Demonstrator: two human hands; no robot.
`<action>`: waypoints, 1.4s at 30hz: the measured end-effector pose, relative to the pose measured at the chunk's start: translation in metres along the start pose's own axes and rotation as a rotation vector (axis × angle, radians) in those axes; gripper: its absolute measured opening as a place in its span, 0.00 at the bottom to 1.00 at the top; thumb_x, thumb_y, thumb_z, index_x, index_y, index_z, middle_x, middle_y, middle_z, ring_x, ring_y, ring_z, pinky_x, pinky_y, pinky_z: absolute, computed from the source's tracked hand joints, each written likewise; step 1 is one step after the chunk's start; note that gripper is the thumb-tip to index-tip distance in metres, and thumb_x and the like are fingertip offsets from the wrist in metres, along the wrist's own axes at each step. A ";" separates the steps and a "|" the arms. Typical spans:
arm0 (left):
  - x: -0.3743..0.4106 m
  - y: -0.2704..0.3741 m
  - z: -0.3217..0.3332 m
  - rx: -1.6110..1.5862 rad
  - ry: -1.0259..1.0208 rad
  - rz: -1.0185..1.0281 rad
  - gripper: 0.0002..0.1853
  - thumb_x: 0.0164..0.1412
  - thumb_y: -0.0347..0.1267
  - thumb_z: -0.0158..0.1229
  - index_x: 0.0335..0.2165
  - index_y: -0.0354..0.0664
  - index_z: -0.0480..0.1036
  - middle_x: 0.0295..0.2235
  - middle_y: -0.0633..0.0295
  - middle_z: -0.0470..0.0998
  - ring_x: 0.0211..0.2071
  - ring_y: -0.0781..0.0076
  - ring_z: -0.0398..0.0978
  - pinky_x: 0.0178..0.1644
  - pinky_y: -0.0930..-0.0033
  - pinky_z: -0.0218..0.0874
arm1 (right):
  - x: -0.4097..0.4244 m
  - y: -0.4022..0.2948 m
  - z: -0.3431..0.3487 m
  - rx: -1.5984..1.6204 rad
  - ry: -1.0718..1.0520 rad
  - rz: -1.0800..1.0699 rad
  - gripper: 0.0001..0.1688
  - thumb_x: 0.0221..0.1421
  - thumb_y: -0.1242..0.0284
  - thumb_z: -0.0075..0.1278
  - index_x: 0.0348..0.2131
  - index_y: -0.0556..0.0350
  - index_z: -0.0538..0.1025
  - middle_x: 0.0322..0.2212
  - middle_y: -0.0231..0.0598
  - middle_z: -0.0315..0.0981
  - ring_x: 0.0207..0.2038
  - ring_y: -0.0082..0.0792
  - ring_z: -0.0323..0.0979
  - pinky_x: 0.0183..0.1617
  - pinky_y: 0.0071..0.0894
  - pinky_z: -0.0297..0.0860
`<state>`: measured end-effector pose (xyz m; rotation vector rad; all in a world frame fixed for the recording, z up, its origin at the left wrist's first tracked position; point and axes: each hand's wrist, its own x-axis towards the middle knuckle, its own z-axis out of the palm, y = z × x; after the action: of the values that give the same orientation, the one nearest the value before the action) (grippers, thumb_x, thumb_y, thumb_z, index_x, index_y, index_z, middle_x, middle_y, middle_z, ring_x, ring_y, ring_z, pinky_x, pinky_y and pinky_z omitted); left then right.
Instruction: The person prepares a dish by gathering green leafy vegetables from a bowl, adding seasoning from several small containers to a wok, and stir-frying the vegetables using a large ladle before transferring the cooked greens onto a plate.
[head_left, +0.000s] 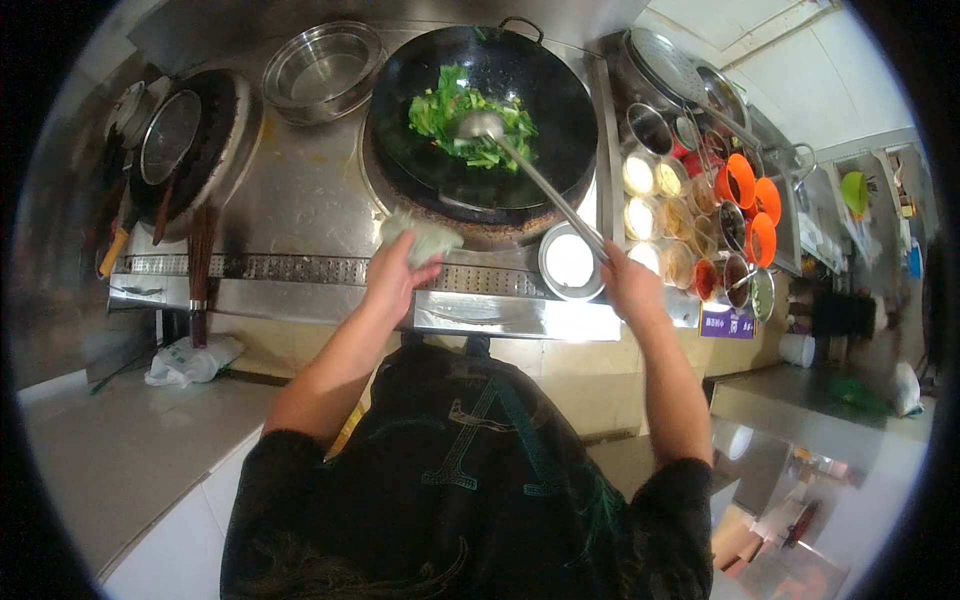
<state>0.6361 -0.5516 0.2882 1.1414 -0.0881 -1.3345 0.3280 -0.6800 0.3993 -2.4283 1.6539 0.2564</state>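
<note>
A black wok (562, 127) sits on the burner in front of me, with chopped leafy greens (442, 112) heaped in it. My right hand (631, 281) grips the handle end of a long metal ladle (551, 193), whose bowl rests among the greens. My left hand (397, 274) holds a folded pale cloth (424, 238) beside the wok's near left edge. The cloth is slightly blurred, and whether it touches the wok I cannot tell. Just left of my right hand, a metal bowl (546, 259) with bright white contents stands at the stove's front.
Seasoning containers (679, 221) and orange-rimmed cups (739, 180) crowd the right side. A perforated strainer (667, 64) lies behind them. Stacked metal basins (322, 71) stand back left. Farther left are a second wok (217, 127), a mesh skimmer (171, 137) and a bamboo brush (201, 262) overhanging the front edge.
</note>
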 end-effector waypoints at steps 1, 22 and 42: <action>-0.021 0.000 -0.014 0.025 -0.014 0.016 0.22 0.65 0.40 0.46 0.50 0.36 0.63 0.44 0.52 0.73 0.41 0.58 0.76 0.38 0.61 0.71 | -0.011 0.016 -0.007 -0.017 0.003 0.015 0.22 0.57 0.63 0.45 0.51 0.43 0.68 0.29 0.51 0.75 0.32 0.53 0.74 0.37 0.48 0.69; -0.095 -0.013 -0.079 0.149 0.286 0.128 0.20 0.62 0.37 0.49 0.49 0.36 0.63 0.41 0.56 0.74 0.37 0.66 0.76 0.31 0.69 0.70 | 0.008 0.032 -0.024 0.066 -0.091 -0.029 0.24 0.56 0.64 0.43 0.52 0.47 0.68 0.33 0.58 0.74 0.38 0.56 0.73 0.43 0.50 0.68; -0.012 0.011 0.030 0.086 -0.137 -0.134 0.23 0.64 0.43 0.46 0.50 0.38 0.62 0.43 0.55 0.73 0.38 0.65 0.75 0.36 0.64 0.70 | -0.021 0.036 -0.077 -0.144 -0.075 0.000 0.23 0.55 0.66 0.46 0.51 0.44 0.69 0.29 0.51 0.76 0.32 0.52 0.74 0.37 0.47 0.69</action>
<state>0.6217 -0.5620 0.3172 1.1434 -0.1726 -1.5405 0.2889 -0.6932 0.4764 -2.4872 1.6572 0.4768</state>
